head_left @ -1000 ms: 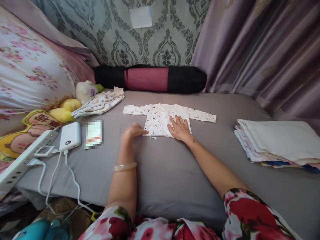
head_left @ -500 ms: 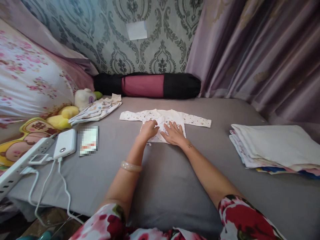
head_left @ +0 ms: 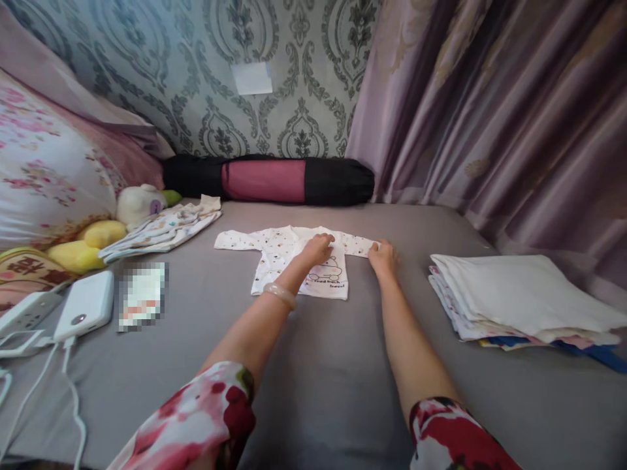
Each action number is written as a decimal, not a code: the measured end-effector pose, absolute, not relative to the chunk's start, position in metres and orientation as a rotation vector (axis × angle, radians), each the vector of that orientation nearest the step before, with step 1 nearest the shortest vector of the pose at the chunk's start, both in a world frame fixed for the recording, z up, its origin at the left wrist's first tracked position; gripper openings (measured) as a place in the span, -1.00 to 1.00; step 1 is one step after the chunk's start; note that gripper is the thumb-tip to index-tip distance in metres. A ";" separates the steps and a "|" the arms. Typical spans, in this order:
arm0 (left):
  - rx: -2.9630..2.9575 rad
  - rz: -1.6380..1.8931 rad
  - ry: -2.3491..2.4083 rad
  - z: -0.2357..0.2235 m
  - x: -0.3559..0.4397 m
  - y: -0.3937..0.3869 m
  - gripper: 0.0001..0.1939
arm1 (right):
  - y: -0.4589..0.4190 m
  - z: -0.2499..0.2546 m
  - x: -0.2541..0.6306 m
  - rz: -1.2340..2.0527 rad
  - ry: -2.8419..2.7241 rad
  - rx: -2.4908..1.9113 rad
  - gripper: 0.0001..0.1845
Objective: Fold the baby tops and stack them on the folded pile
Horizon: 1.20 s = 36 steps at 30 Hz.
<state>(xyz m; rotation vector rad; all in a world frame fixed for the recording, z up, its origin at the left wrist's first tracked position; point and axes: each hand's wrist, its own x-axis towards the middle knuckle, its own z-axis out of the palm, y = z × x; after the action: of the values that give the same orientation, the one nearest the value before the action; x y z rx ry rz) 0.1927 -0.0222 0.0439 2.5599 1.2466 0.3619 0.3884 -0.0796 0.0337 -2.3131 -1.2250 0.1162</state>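
A small white baby shirt with a dotted pattern and a printed cartoon animal lies flat on the grey sheet, sleeves spread to both sides. Across its chest reaches my left hand, fingers loosely bent and apart near the right shoulder, hiding part of the print. At the end of the right sleeve, my right hand has its thumb and fingers closed on the cuff, which they partly cover. The left sleeve lies stretched out with no hand on it.
Folded cloths are stacked at the right. On the left lie patterned baby clothes, plush toys, a white power bank with cables and a power strip. A black and maroon bolster lies along the wall.
My right hand has moved from the shirt's front out to the right cuff. My left hand has shifted right across the chest, uncovering the left front. The view has turned slightly right.
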 end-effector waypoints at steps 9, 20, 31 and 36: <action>2.597 0.323 1.169 0.030 0.218 0.008 -0.61 | -0.067 0.035 0.430 0.127 -1.127 -2.482 -0.57; 2.608 0.222 1.169 0.025 0.207 0.003 -0.54 | -0.056 0.033 0.453 0.334 -1.152 -2.543 -0.57; 2.593 0.404 1.609 0.063 0.062 -0.089 -0.67 | -0.059 0.007 0.440 -0.098 -1.112 -2.462 -0.54; 2.360 0.482 2.004 0.065 -0.014 -0.135 -0.69 | -0.058 -0.002 0.438 -0.131 -1.103 -2.396 -0.50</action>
<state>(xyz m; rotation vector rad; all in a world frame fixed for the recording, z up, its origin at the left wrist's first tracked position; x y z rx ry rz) -0.0144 -0.1347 0.0645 2.3598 2.0039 0.4824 0.4384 -0.0582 -0.0023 -2.3956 -1.1025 -0.1310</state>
